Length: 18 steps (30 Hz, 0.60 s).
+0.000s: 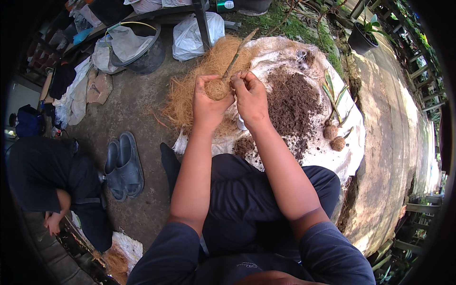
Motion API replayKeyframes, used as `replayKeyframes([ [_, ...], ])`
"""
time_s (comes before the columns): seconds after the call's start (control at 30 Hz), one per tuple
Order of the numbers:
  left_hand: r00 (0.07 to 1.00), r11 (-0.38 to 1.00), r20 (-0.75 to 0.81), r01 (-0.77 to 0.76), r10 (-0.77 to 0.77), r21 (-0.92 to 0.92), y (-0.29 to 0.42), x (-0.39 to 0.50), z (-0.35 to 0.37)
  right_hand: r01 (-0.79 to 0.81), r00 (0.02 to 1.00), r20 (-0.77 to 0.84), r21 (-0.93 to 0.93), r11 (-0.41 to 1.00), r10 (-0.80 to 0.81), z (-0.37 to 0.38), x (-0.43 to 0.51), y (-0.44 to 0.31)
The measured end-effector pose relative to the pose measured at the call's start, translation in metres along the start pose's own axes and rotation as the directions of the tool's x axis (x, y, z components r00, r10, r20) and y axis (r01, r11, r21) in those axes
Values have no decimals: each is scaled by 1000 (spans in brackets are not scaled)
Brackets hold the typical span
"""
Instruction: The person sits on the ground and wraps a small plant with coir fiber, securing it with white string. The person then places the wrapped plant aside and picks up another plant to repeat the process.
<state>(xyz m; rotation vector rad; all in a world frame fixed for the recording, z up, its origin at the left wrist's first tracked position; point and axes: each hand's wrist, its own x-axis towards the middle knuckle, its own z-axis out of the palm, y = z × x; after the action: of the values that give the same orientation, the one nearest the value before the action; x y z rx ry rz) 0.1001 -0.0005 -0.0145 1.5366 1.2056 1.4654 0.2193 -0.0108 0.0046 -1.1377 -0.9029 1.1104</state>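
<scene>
My left hand (210, 103) holds a round ball of coconut fibre (216, 89) from which a plant's stem (234, 58) rises, green low down and pale brown at its tip. Right beside it, my right hand (249, 91) has its thumb and fingertips pinched together at the ball's side; whether thread or fibre is between them is too small to tell. Loose coconut fibre (185, 92) lies heaped beneath and behind my hands. A white cylindrical object (241, 123) shows partly between my forearms. Dark soil (294, 103) is spread on a white woven sack (351, 142) to the right.
Two wrapped fibre balls (331, 132) with leafy shoots lie on the sack's right side. Grey slides (124, 164) stand on the concrete at left. Another person (53, 174) in dark clothes sits at far left. A black tub (144, 53) and white plastic bag (192, 35) are beyond.
</scene>
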Motion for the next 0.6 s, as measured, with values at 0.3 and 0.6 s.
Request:
replayKeyframes([
  [0.3, 923, 602, 232, 376, -305, -704, 5, -5, -7, -269, 963, 97, 378, 886, 251, 0, -8, -9],
  [0.6, 859, 381, 163, 375, -485, -845, 3, 0, -14, 236, 956, 191, -59, 970, -221, 9, -11, 8],
])
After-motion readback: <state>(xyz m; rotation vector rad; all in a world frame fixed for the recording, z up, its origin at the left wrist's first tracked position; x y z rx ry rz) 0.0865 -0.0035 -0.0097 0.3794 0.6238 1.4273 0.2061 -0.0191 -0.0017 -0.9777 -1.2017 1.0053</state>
